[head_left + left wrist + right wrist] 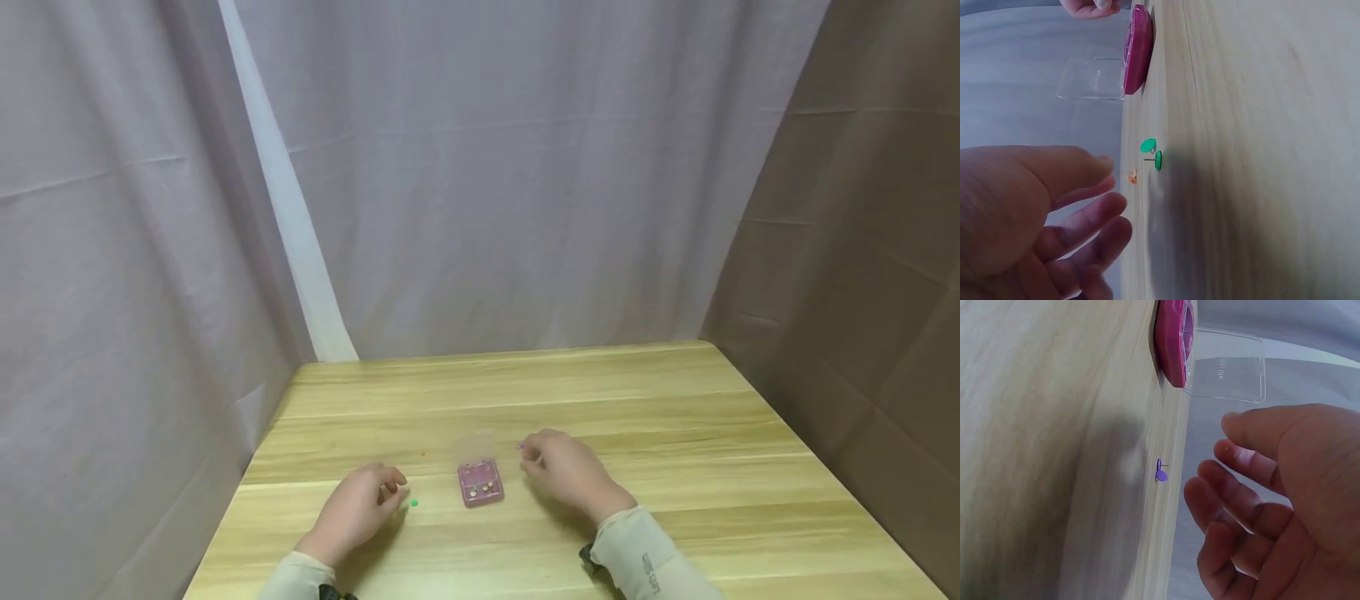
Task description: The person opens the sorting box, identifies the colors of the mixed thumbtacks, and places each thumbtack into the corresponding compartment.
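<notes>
My left hand (pixel 358 504) hovers over the table with its fingers loosely bent and nothing between them. Near its fingertips, two green thumbtacks (pixel 1159 160) lie on the wood, one with its pin pointing up. An orange thumbtack (pixel 1133 177) is a little farther off. On the other side, my right hand (pixel 570 471) is held with relaxed, parted fingers, empty, beside two purple thumbtacks (pixel 1161 476). Between the hands sits a pink box (pixel 480 472), its clear lid (pixel 1225 365) swung open toward the back. Several gold-coloured tacks (pixel 486 487) lie inside it.
The wooden table (pixel 750 500) reaches back to grey curtains (pixel 525 208). A brown curtain (pixel 862 292) hangs along the right side. Dark straps circle both wrists at the sleeve cuffs.
</notes>
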Demonstrator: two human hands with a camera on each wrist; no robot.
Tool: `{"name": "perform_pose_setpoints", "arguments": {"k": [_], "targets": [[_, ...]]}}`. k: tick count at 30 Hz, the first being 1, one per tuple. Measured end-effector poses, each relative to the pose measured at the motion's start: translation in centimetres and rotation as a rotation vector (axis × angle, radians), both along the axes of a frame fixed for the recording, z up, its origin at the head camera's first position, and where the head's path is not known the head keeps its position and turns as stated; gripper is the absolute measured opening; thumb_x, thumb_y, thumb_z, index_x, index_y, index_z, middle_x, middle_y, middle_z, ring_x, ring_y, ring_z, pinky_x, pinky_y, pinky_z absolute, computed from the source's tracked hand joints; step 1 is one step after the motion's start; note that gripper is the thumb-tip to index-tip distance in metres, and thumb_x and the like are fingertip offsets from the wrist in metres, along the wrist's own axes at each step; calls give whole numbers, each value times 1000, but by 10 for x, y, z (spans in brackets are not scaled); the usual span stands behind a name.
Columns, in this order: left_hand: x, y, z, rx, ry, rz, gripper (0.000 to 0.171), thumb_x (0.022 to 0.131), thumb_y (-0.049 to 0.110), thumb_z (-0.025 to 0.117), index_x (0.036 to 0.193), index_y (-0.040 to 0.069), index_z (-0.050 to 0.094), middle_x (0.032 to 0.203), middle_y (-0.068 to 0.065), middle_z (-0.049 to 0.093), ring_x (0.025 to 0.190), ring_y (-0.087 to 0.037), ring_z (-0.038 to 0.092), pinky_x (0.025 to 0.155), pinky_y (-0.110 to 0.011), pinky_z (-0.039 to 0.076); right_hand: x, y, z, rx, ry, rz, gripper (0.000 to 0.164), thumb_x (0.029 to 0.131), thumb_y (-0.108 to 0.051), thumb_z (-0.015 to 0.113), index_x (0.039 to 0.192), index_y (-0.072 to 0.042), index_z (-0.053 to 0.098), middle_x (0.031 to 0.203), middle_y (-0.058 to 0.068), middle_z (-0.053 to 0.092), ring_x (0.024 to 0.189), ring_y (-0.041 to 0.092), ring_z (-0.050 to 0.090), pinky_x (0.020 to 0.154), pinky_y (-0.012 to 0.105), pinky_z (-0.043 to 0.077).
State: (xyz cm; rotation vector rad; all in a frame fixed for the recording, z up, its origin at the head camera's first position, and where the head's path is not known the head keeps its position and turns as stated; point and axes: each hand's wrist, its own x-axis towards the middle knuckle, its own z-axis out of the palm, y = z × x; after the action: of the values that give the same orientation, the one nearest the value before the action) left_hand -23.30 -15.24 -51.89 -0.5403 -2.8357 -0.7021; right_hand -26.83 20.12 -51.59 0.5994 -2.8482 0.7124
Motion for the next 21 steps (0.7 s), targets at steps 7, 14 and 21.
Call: {"name": "perform_pose_setpoints", "arguments": {"k": [7, 14, 21], "targets": [[1, -1, 1, 7, -60, -75, 12, 82, 28, 77, 88, 21, 70, 77, 12, 66, 70, -3, 57, 68, -36, 54, -1, 3, 4, 10, 10, -36, 9, 89, -32, 69, 93, -24, 69, 91, -8, 68, 78, 8, 59, 71, 35, 56], [3, -2, -8, 7, -128, -143, 11, 80, 21, 78, 77, 25, 68, 76, 15, 67, 70, 0, 56, 68, -35, 54, 0, 5, 3, 28, 4, -60, 7, 88, -33, 69, 91, -27, 69, 91, -10, 68, 78, 6, 58, 73, 34, 56], [2, 3, -12, -19, -105, -127, 14, 83, 18, 75, 76, 29, 68, 79, 16, 69, 74, 0, 57, 73, -39, 57, -1, 4, 6, 25, 17, -56, 6, 88, -33, 69, 86, -27, 67, 86, -12, 64, 72, 5, 55, 68, 32, 53]]}}
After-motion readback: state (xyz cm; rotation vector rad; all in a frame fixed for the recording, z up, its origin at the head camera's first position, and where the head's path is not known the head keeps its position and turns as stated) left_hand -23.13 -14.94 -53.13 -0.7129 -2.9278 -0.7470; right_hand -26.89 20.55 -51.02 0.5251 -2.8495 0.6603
